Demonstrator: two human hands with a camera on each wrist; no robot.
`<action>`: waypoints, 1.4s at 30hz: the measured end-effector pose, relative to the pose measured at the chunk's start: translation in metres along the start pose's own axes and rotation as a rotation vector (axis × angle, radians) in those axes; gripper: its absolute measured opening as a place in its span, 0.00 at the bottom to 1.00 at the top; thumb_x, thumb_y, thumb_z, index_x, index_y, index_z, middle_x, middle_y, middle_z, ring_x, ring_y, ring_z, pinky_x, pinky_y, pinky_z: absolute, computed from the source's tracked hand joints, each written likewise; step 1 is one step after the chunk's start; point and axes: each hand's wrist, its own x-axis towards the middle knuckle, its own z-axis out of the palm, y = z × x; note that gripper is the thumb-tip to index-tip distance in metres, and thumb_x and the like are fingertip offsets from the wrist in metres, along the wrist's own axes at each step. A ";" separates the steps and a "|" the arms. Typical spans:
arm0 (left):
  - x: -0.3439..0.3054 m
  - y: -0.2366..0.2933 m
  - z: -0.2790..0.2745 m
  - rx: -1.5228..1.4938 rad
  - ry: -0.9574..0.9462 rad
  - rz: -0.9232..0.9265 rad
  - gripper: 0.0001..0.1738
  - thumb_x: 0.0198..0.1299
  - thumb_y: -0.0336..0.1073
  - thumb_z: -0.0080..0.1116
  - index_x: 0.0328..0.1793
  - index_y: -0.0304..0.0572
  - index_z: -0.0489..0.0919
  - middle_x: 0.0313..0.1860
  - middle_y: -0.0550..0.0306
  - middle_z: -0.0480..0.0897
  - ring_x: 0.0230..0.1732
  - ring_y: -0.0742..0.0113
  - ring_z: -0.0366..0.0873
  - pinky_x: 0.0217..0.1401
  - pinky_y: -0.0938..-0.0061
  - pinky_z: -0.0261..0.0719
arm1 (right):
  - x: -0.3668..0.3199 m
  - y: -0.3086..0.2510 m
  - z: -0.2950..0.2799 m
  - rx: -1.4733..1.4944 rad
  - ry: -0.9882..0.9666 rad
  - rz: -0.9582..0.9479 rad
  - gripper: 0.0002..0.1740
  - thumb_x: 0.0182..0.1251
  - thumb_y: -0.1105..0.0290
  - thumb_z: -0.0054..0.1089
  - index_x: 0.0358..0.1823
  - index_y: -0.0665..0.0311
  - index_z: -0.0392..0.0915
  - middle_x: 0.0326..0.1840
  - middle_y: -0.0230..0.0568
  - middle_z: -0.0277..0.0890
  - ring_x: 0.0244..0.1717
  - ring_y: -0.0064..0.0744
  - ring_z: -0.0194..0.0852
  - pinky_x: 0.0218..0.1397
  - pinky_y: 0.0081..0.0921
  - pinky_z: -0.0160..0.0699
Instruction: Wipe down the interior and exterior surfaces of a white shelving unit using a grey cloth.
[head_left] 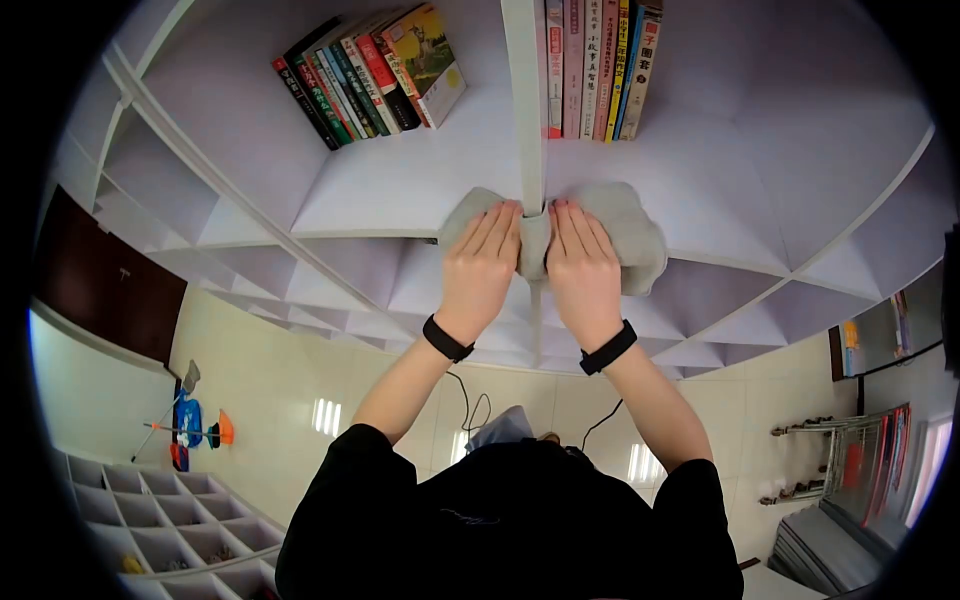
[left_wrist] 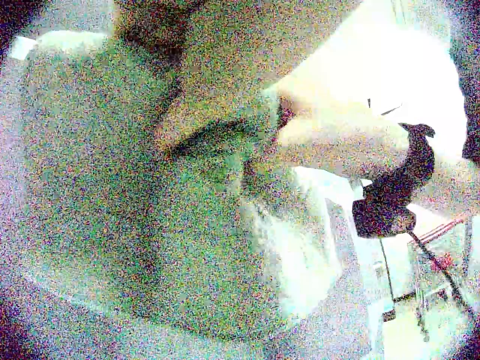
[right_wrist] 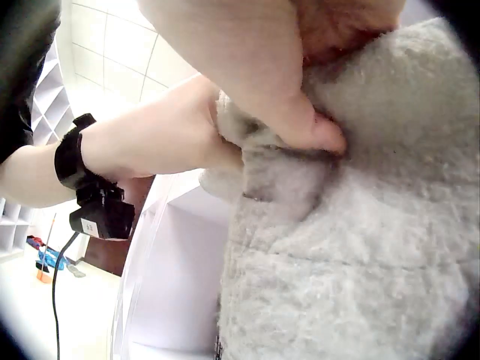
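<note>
A soft grey cloth is draped at the front edge of the white shelf, around the foot of an upright divider. On the divider's left side, my left hand holds the cloth, fingers pointing forward. My right hand grips it on the other side, close beside the left. The right wrist view shows that hand's thumb tucked against the fuzzy cloth. Noise blurs the left wrist view, where the cloth fills much of the picture below my left hand.
Leaning books stand in the left compartment, and upright books in the right one. Lower cubbies open beneath the shelf edge. Cables hang near my body. Behind are a metal rack and cleaning tools.
</note>
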 end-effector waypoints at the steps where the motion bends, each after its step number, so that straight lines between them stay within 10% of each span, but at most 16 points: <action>1: -0.002 -0.001 0.000 -0.011 -0.002 0.011 0.17 0.55 0.22 0.63 0.51 0.25 0.86 0.62 0.43 0.88 0.65 0.49 0.87 0.69 0.59 0.85 | 0.000 -0.002 -0.001 -0.016 -0.008 0.006 0.22 0.59 0.76 0.62 0.54 0.78 0.87 0.59 0.56 0.87 0.64 0.46 0.85 0.73 0.38 0.79; 25: -0.007 -0.015 0.003 -0.196 -0.014 0.068 0.26 0.54 0.23 0.64 0.62 0.28 0.83 0.67 0.45 0.86 0.68 0.52 0.84 0.76 0.56 0.79 | 0.002 -0.011 -0.009 -0.034 -0.087 0.082 0.25 0.63 0.73 0.59 0.62 0.76 0.82 0.66 0.50 0.83 0.71 0.44 0.79 0.80 0.41 0.71; 37: -0.039 0.010 0.014 -0.440 -0.044 -0.070 0.41 0.69 0.48 0.65 0.79 0.25 0.69 0.84 0.34 0.66 0.86 0.32 0.59 0.86 0.35 0.52 | -0.014 0.031 -0.033 0.006 -0.123 0.112 0.28 0.60 0.79 0.60 0.65 0.69 0.80 0.67 0.49 0.83 0.70 0.44 0.81 0.77 0.41 0.76; 42: -0.047 0.048 0.036 -0.327 -0.009 -0.063 0.38 0.70 0.44 0.65 0.83 0.40 0.70 0.89 0.38 0.55 0.88 0.25 0.47 0.83 0.28 0.53 | -0.033 0.082 -0.060 -0.038 -0.190 0.145 0.34 0.54 0.81 0.64 0.68 0.69 0.78 0.70 0.49 0.81 0.73 0.47 0.77 0.77 0.42 0.75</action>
